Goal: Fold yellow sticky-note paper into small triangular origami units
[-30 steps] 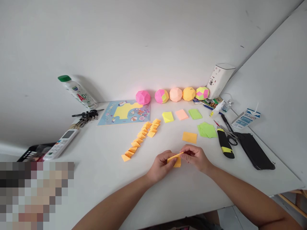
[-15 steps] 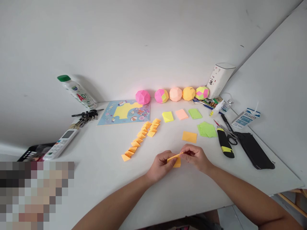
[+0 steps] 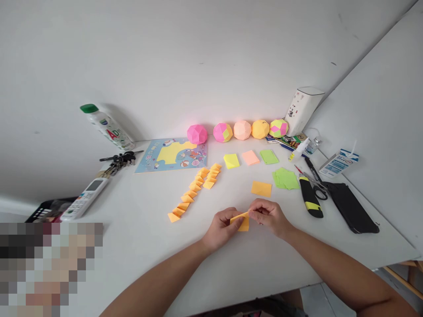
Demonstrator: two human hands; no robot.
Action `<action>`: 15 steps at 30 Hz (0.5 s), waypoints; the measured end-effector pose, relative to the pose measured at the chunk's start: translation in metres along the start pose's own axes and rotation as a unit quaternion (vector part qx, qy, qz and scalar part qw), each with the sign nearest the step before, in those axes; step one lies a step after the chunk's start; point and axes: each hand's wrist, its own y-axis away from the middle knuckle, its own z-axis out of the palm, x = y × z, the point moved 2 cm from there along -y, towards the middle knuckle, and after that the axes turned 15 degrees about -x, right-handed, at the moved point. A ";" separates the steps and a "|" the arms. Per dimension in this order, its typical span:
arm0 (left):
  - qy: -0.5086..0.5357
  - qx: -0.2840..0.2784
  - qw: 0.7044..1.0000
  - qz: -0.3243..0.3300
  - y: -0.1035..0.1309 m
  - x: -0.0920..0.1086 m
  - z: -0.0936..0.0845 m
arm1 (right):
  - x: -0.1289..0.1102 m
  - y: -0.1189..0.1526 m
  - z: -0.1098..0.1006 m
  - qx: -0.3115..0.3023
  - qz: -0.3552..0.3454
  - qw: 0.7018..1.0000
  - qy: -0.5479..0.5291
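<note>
Near the front of the table, my left hand (image 3: pixel 224 229) pinches an orange sticky note (image 3: pixel 244 225) between thumb and fingers. The note is partly folded, with a raised flap along its upper edge. My right hand (image 3: pixel 268 215) is closed on the flap's right end, fingertips pressed together. Just beyond my hands lies a flat orange stack of sticky notes (image 3: pixel 261 189). To the left, folded orange paper pieces (image 3: pixel 187 197) run in a slanting row, with a shorter row (image 3: pixel 212 176) beside it.
Several folded paper balls (image 3: pixel 242 130) line the wall behind a yellow pad (image 3: pixel 231 161). Loose green notes (image 3: pixel 285 178), a box cutter (image 3: pixel 310 197), scissors (image 3: pixel 319 190) and a black pouch (image 3: pixel 352 207) lie right. A bottle (image 3: pixel 110 128) and remote (image 3: pixel 84 198) are at left.
My right fingertips have shifted slightly along the note's flap, toward its right end. My left hand keeps its hold, and the other things stay where they were.
</note>
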 end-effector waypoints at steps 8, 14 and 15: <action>0.014 -0.003 1.000 -0.006 0.000 -0.005 -0.001 | 0.001 0.002 0.000 -0.001 -0.014 1.000 0.021; 0.017 0.001 1.000 -0.009 0.000 -0.004 0.000 | 0.003 0.002 -0.002 0.015 -0.026 0.999 -0.018; 0.018 0.002 1.000 -0.010 0.000 -0.004 -0.001 | 0.003 0.002 -0.002 0.017 -0.025 0.999 -0.018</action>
